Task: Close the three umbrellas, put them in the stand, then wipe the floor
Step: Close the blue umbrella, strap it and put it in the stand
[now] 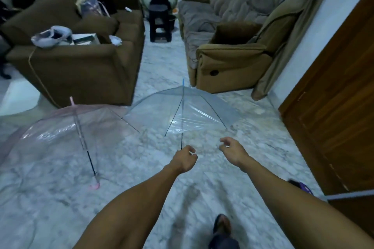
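- Curled round the lower end of the dark shaft, our left hand [185, 159] seems to hold the clear blue-tipped plastic umbrella [182, 111], though the handle itself is hidden in the fist; our right hand [232, 148] hovers just beside, fingers loosely bent, holding nothing.
- That umbrella lies open on the pale marbled floor [60, 198], between the brown armchair [81, 66] and the tan recliner [232, 62].
- We judge closing has only begun: next, the free hand must find the runner and slide it down.
- A clear pink-handled umbrella [81, 127] lies open to the left.
- We cannot make out the third umbrella or any stand.
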